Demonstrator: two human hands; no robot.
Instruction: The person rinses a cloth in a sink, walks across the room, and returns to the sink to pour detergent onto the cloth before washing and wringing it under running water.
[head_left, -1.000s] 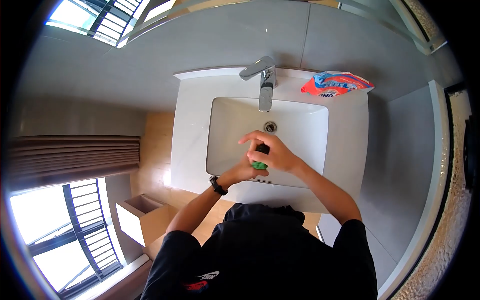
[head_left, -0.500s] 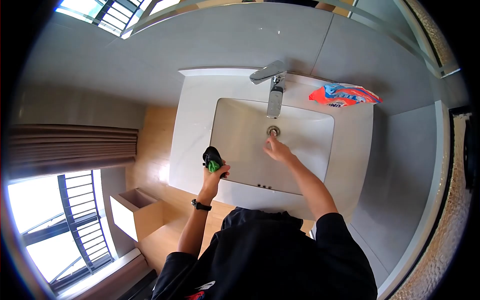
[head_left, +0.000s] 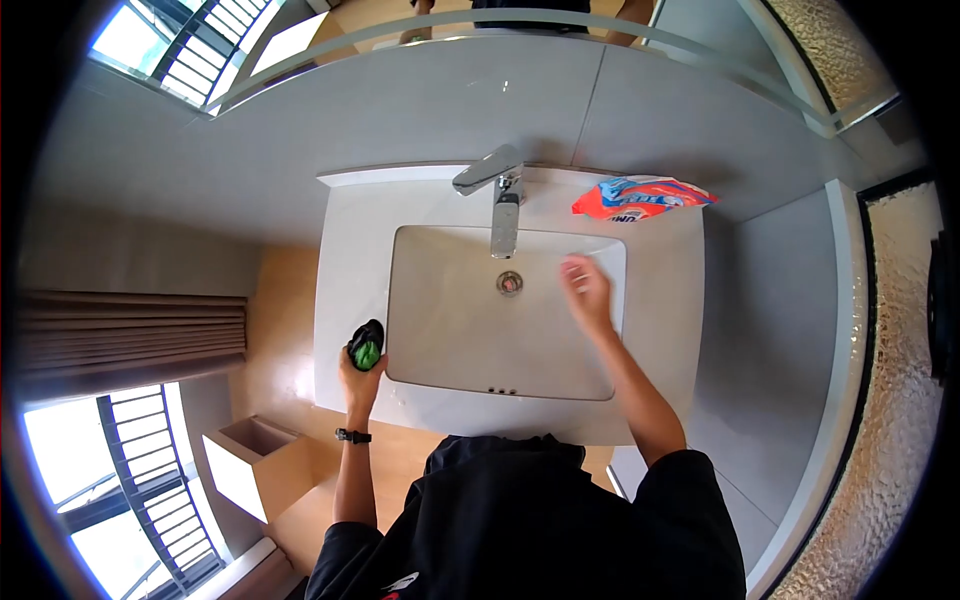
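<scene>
Left grip [head_left: 357, 380] is closed around a black-and-green bundle [head_left: 367, 345], with a bit of the hand showing on either side of it. The bundle juts beyond the top of the hand, its green part framed by the black. Both are at the left of the basin [head_left: 470, 340], close beside its left edge and above the tabletop [head_left: 662, 320]; whether the bundle touches that surface, I cannot tell. Right grip [head_left: 587, 292] hangs over the right part of the basin, well apart from the bundle, its fingers blurred, so how wide it stands cannot be told. Between the two, nearer the right one, is the drain [head_left: 510, 284], just in front of the faucet [head_left: 506, 215]. Behind the basin, toward the right, lies a red-and-blue packet [head_left: 640, 198].
</scene>
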